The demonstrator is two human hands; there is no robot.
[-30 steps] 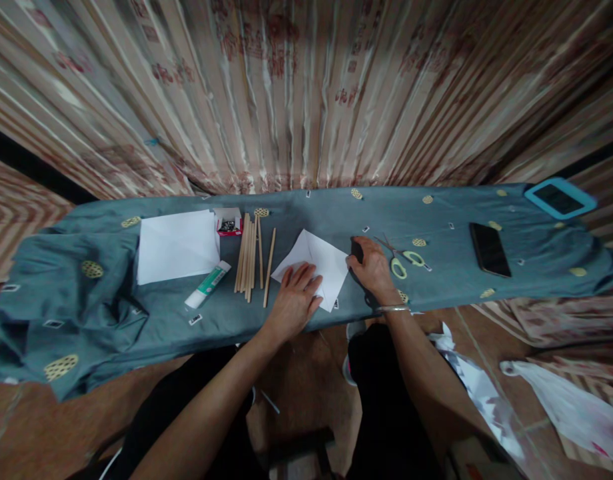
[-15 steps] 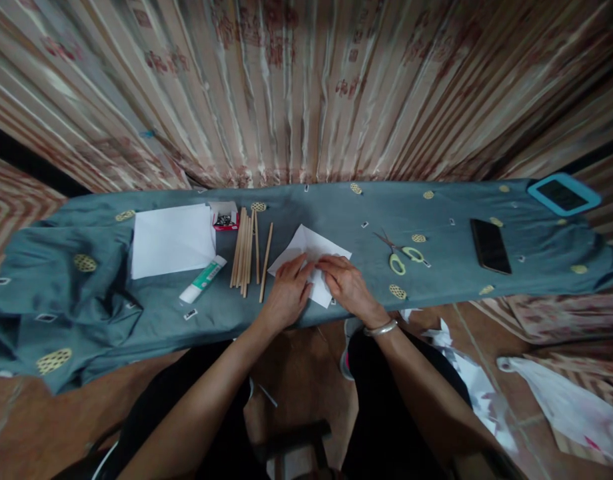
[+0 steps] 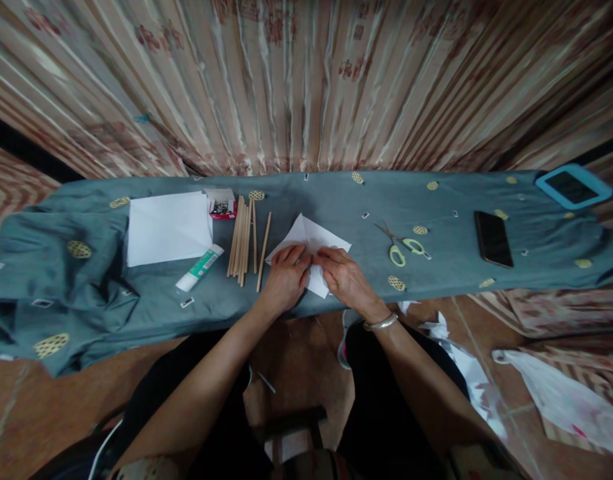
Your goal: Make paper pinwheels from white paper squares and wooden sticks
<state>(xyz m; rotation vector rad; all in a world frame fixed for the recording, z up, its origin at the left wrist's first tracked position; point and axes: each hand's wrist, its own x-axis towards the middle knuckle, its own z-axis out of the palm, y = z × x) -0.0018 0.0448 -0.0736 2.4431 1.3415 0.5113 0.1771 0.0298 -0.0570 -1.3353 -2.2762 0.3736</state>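
Observation:
A creased white sheet of paper [image 3: 322, 235] lies on the cloth-covered table in front of me, its corners pointing outward. My left hand [image 3: 285, 277] rests on its left side with the fingers curled in, gripping at the middle. From the right, my right hand [image 3: 347, 277], a silver bangle on its wrist, pinches the paper close to the same spot. The two sets of fingertips nearly meet and cover the paper's centre, so the fold there is hidden. Left of the paper lies a single wooden stick [image 3: 264, 252], and a bundle of wooden sticks [image 3: 240, 241] sits beyond it.
Scissors [image 3: 397, 245] with pale green handles lie to the right, then a phone [image 3: 494, 239] and a blue-framed tablet [image 3: 574, 186]. To the left are a paper stack [image 3: 169, 228], a glue tube [image 3: 200, 267] and a small red box [image 3: 221, 205] of metal bits. Paper scraps [image 3: 471, 377] litter the floor.
The view has tilted slightly, so the table sits a little higher in the picture. Both hands stay on the paper, their fingers shifting slightly together at its middle.

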